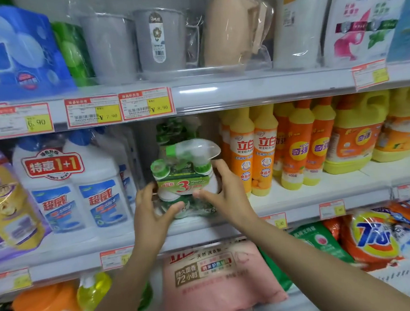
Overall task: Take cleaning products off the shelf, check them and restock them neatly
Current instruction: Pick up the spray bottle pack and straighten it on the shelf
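Spray pack (186, 179), two green-capped bottles wrapped together with one trigger head on top, is at the front of the middle shelf (314, 195), in the gap between the white bottles (78, 191) and the orange bottles (253, 156). My left grip (151, 209) curls round its lower left side, thumb on the front. My right grip (223, 191) wraps the right side, thumb lying across the label. Both hold the pack; I cannot tell whether its base rests on the shelf or hangs just clear.

My worries: the wrap looks glossy and I hold the lower half, so the top could tip forward and slide through my fingers. My right knuckles are just beside the nearest orange bottle, and a sideways nudge could topple that row. The trigger head stands not far under the upper rail (243, 90), so a steep lift could snag it. Another green pack (172, 131) behind could be knocked over if I push back.
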Tool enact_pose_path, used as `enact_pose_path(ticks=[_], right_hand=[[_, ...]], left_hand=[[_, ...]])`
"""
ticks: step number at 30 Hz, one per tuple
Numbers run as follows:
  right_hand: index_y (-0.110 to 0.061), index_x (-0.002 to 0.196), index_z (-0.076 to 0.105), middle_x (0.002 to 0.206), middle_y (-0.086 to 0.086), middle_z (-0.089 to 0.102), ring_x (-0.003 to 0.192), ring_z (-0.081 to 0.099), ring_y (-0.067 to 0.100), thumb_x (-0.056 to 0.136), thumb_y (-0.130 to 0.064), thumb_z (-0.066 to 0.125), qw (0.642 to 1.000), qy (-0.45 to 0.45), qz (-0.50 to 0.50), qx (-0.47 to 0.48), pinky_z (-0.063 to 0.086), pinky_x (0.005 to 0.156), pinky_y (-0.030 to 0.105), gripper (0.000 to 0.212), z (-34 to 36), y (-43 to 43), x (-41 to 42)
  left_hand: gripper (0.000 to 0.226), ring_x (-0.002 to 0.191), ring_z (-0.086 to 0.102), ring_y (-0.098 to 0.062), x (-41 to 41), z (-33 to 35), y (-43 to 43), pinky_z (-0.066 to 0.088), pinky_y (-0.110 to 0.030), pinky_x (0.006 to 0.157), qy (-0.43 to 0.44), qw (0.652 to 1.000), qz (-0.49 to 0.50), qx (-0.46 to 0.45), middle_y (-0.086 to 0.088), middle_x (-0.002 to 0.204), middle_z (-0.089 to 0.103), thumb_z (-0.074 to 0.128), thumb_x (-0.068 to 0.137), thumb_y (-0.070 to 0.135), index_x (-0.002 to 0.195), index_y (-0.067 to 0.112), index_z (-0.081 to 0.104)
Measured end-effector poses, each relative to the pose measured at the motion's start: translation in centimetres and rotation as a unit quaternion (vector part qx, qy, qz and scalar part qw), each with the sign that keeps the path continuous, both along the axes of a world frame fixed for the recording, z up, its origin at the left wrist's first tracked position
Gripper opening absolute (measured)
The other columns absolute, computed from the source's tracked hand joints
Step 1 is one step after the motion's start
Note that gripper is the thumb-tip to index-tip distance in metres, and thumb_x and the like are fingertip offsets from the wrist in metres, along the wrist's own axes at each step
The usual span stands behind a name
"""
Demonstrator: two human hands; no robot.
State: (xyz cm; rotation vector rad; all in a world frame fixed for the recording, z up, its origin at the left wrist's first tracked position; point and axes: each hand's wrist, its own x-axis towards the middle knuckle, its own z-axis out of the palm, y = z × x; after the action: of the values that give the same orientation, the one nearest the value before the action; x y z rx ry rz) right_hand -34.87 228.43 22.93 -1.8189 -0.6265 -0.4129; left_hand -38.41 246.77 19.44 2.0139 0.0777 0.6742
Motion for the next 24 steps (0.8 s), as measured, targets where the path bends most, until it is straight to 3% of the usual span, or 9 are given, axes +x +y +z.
enact_pose_path(ticks=[4, 8, 11, 14, 16, 17, 21, 24], right_hand=[[-0.010, 0.119, 0.055, 0.111, -0.001, 0.066, 0.104, 0.063, 0.011, 0.079, -0.008, 0.080, 0.995, -0.058, -0.001, 0.081, 0.052, 0.084, 0.030, 0.047, 1.4, -1.2, -3.3], [-0.009, 0.123, 0.058, 0.115, -0.001, 0.068, 0.109, 0.065, 0.013, 0.079, -0.009, 0.080, 0.990, -0.036, 0.017, 0.133, 0.054, 0.091, 0.033, 0.049, 4.4, -3.8, -6.0], [-0.025, 0.122, 0.060, 0.113, -0.009, 0.071, 0.106, 0.066, 0.009, 0.077, -0.040, 0.082, 0.996, 0.025, -0.035, 0.084, 0.055, 0.092, 0.042, 0.052, 4.8, -6.5, -7.8], [-0.042, 0.129, 0.050, 0.122, -0.013, 0.065, 0.111, 0.063, 0.002, 0.073, -0.057, 0.078, 0.987, 0.149, -0.018, 0.066, 0.055, 0.095, 0.036, 0.064, 3.6, -10.8, -10.0], [-0.041, 0.139, 0.042, 0.126, -0.010, 0.061, 0.107, 0.064, -0.005, 0.074, -0.054, 0.077, 0.962, 0.257, 0.037, 0.083, 0.054, 0.089, 0.019, 0.075, 2.4, -13.8, -12.0], [-0.038, 0.141, 0.041, 0.128, -0.009, 0.062, 0.107, 0.064, -0.005, 0.073, -0.054, 0.078, 0.948, 0.297, 0.062, 0.090, 0.053, 0.087, 0.018, 0.079, 1.5, -14.9, -13.1], [-0.031, 0.137, 0.050, 0.130, 0.001, 0.065, 0.120, 0.063, 0.024, 0.065, -0.056, 0.081, 0.912, 0.357, 0.067, 0.188, 0.048, 0.104, 0.048, 0.082, -2.5, -17.9, -15.5], [-0.020, 0.131, 0.055, 0.116, 0.009, 0.072, 0.104, 0.071, 0.030, 0.064, -0.043, 0.079, 0.898, 0.360, 0.036, 0.250, 0.058, 0.085, 0.042, 0.075, -3.2, -19.7, -16.3]], left_hand=[[0.071, 0.124, 0.050, -0.013, -2.4, 1.9, -1.1, 0.042, -0.036, 0.106, -0.106, 0.993, -0.045, -0.019, 0.005, 0.129, 0.047, 0.073, 0.068, 0.055, 0.131, 0.044, 0.042], [0.066, 0.122, 0.055, -0.006, -5.3, 5.3, -3.3, 0.046, -0.022, 0.099, -0.130, 0.979, -0.135, -0.076, 0.020, 0.127, 0.059, 0.075, 0.070, 0.045, 0.128, 0.046, 0.044], [0.058, 0.103, 0.064, 0.003, -7.6, 5.5, -6.1, 0.053, -0.020, 0.082, -0.067, 0.986, -0.116, -0.097, 0.028, 0.108, 0.066, 0.070, 0.065, 0.061, 0.118, 0.053, 0.048], [0.061, 0.092, 0.070, -0.011, -9.1, 4.2, -8.9, 0.056, -0.044, 0.085, 0.032, 0.989, -0.068, -0.124, 0.012, 0.097, 0.073, 0.065, 0.058, 0.078, 0.113, 0.053, 0.052], [0.067, 0.090, 0.071, -0.018, -9.7, 3.3, -10.4, 0.054, -0.050, 0.088, 0.097, 0.981, -0.080, -0.146, 0.005, 0.095, 0.075, 0.063, 0.057, 0.083, 0.112, 0.046, 0.057], [0.069, 0.091, 0.071, -0.017, -10.0, 3.1, -11.2, 0.053, -0.049, 0.091, 0.122, 0.976, -0.098, -0.151, 0.005, 0.097, 0.075, 0.063, 0.056, 0.084, 0.110, 0.041, 0.060], [0.058, 0.089, 0.072, -0.013, -11.7, 3.2, -15.1, 0.056, -0.038, 0.087, 0.223, 0.941, -0.175, -0.184, 0.003, 0.099, 0.075, 0.070, 0.067, 0.069, 0.103, 0.024, 0.068], [0.056, 0.095, 0.072, -0.015, -12.9, 2.5, -17.5, 0.055, -0.041, 0.091, 0.253, 0.927, -0.182, -0.209, 0.003, 0.108, 0.073, 0.067, 0.072, 0.060, 0.114, 0.024, 0.066]])
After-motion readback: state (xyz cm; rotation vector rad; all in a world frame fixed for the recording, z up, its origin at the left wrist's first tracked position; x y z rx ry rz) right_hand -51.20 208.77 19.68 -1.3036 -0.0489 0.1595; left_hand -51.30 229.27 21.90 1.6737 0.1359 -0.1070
